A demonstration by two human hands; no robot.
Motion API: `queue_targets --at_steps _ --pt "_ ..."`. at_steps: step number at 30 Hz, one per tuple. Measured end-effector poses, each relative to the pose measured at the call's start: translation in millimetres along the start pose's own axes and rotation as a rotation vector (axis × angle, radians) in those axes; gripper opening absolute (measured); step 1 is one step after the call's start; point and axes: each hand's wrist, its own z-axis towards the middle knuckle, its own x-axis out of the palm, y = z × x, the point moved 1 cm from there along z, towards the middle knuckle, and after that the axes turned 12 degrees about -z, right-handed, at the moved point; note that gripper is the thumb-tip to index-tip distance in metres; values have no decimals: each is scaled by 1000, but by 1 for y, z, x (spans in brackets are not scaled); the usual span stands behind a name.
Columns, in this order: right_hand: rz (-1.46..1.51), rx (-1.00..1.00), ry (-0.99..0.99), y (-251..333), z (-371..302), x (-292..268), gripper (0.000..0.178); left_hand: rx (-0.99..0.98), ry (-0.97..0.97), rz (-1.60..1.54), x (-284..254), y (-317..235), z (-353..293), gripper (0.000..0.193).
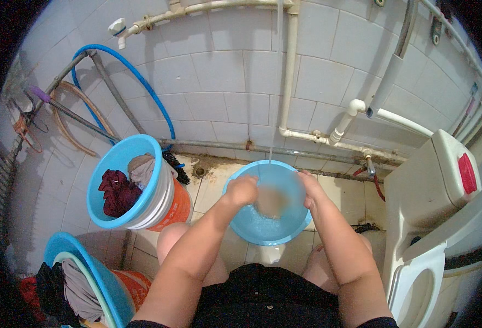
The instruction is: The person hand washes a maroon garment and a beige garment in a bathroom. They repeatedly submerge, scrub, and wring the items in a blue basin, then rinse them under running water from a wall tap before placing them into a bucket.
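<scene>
A light blue plastic basin (271,239) stands on the tiled floor between my knees, holding water with some bubbles. A thin stream of water (271,136) falls into its far side. My left hand (243,190) is over the basin's left part with its fingers curled closed; what they hold, if anything, is hidden. At the right rim, my right hand (312,189) is closed around the edge, fingers toward the inside. A blurred brownish patch (271,202) shows in the middle of the basin, too smeared to make out.
On the left, a blue basin (96,210) with dark red and grey clothes rests on a white and orange bucket (170,213). Nearer, another blue basin (69,243) holds clothes. A toilet (415,191) stands at right. Pipes (293,71) and a blue hose (153,90) line the wall.
</scene>
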Motion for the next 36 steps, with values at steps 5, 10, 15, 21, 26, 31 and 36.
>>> queue_targets --at_steps 5,10,15,21,26,31,36 --pt "-13 -21 68 -9 14 -6 64 57 80 163 7 -6 -4 39" --pt "26 -31 95 -4 8 -8 53 84 90 191 8 -7 0 37" --pt "105 -118 -104 31 -50 7 34 54 219 180 37 4 6 36" --pt "87 -128 -140 49 -79 -9 41 5 581 120 69 9 12 43" --pt "35 -174 -136 55 -81 -25 45 -4 643 192 113 52 41 51" --pt "62 -191 -133 71 -92 -37 43 -90 503 133 157 65 80 46" --pt "107 -138 -93 72 -99 -33 39 72 255 126 264 72 111 63"
